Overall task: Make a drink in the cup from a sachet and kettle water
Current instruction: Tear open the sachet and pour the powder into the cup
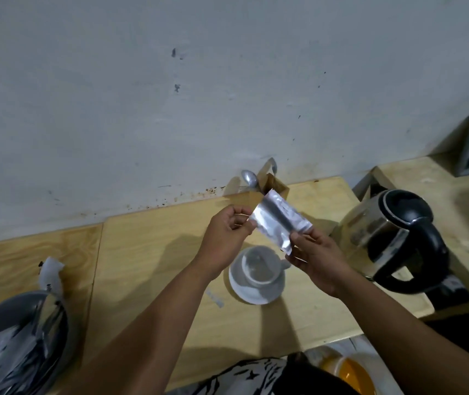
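While above cup point(259, 266), both hands pinch sachet point(280, 220)

A silver foil sachet point(280, 222), a white cup point(260, 265) on a white saucer point(252, 292), a black-and-steel kettle point(393, 238), a pale wood-grain worktop point(148, 252).

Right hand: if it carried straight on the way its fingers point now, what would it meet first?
The right hand points up-left, so it would likely meet the sachet it already pinches, then the left hand. Depth is unclear.
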